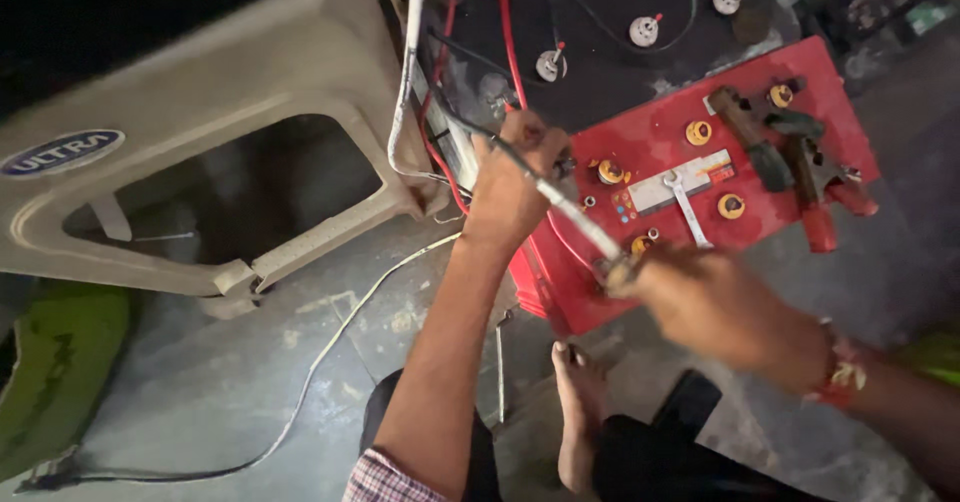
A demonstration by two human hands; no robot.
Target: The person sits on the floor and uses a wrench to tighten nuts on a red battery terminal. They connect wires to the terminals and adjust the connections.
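My left hand grips the upper end of a thin metal tool over the near left corner of a red battery. My right hand, blurred, is closed on the lower end of the same tool at the battery's near edge. The battery top carries yellow caps, a flat spanner and red and dark clamp handles. Red wires run up from beside my left hand to a black battery behind.
A beige plastic stool lies on its side at left. A white cable trails across the grey concrete floor. A green object sits at lower left. My bare foot rests below the red battery.
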